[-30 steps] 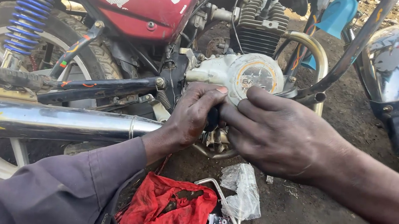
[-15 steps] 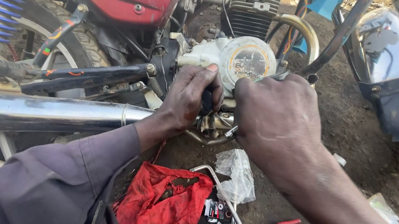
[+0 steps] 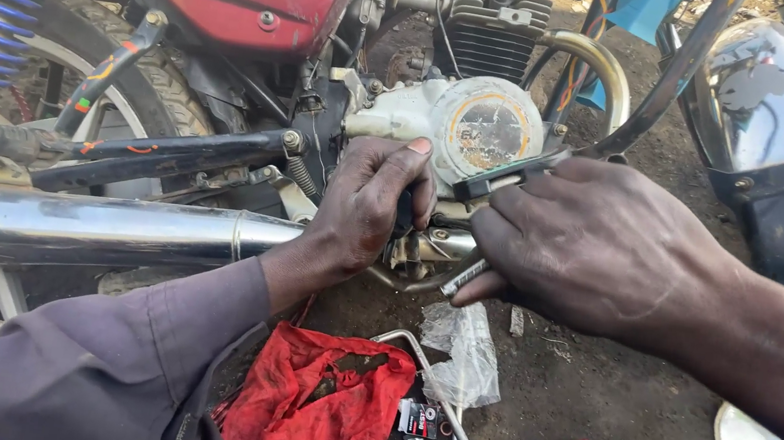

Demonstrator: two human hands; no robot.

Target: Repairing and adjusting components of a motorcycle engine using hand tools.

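Head view: left hand (image 3: 369, 202) clenched on a dark grip under the engine cover (image 3: 469, 129); right hand (image 3: 590, 246) grasps a metal tool (image 3: 463, 278) there. Tool looks stiff, probably greasy; best held mid-shaft.

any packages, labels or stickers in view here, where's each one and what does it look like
Round sticker: on the pale engine cover above the left hand, worn, orange-rimmed, grey middle.
Small box: on the ground beside the red rag, red, white and black.
Clear plastic bag: on the ground below the right hand, crumpled.
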